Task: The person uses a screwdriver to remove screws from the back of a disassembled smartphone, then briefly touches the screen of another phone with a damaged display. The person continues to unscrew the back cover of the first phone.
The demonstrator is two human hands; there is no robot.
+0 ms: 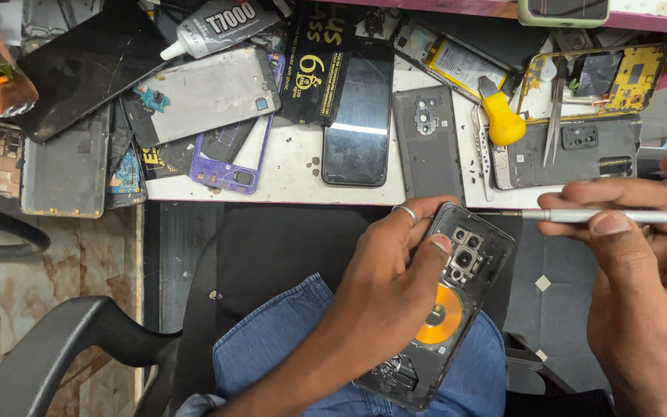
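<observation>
While the left hand [384,286] grips a clear phone back [445,305] — orange coil showing — the right hand [642,262] pinches a metal tool [580,215]

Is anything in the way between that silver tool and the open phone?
Nothing visible. The silver tool in the right hand points across open air toward the open phone, held by the left hand.

Left hand [384,282] gripped opened phone [445,309] over lap, thumb on camera cluster, orange coil [441,315] exposed. Right hand [642,270] held metal tool [611,216] level, tip near phone's top edge. Bench [295,166] behind carried phone backs, purple frame [229,158], glue tube [214,23].
</observation>
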